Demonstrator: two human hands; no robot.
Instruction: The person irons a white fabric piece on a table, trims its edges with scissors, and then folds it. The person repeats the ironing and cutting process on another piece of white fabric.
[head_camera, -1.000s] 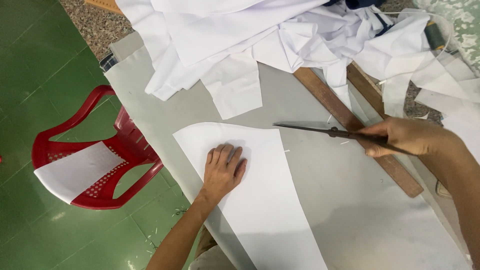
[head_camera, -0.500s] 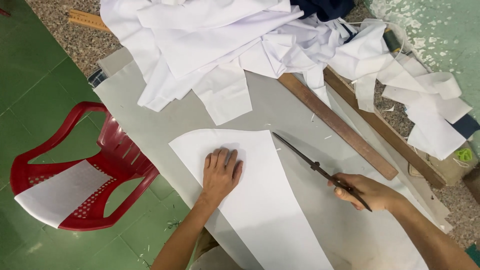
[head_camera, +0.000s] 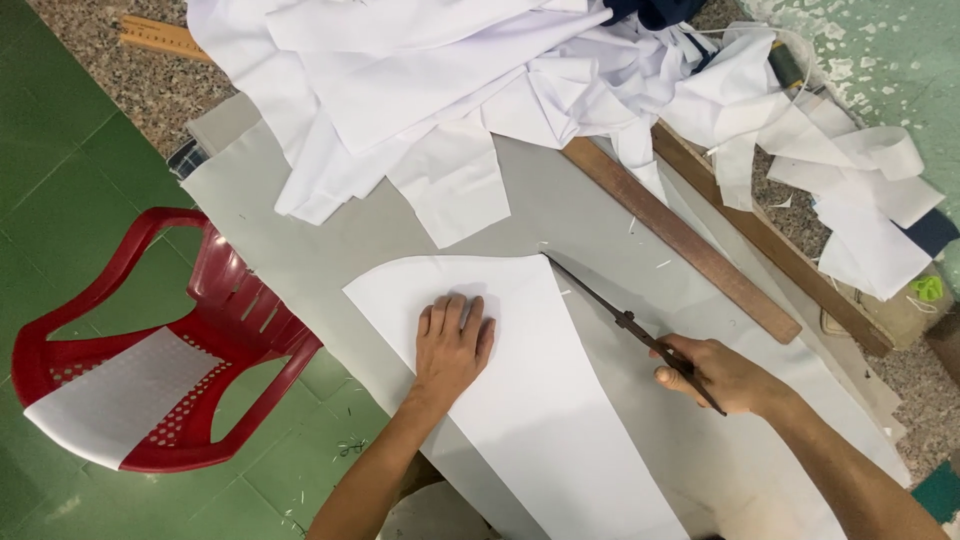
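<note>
A curved white fabric piece (head_camera: 540, 400) lies flat on the grey-covered table (head_camera: 330, 230). My left hand (head_camera: 452, 345) presses palm-down on its upper part, fingers together. My right hand (head_camera: 718, 375) grips the handles of long dark scissors (head_camera: 610, 312). Their closed blades lie low on the table and point up-left, with the tip at the fabric piece's top right corner.
A heap of white cloth pieces (head_camera: 470, 80) covers the far side of the table. Two long wooden rulers (head_camera: 680, 238) lie diagonally to the right. A red plastic chair (head_camera: 180, 350) with a white cloth on its seat stands at the left on green floor tiles.
My right hand has brought the scissors down from mid-air to the table, so the blades now lie along the fabric piece's right edge. My left hand has stayed in place.
</note>
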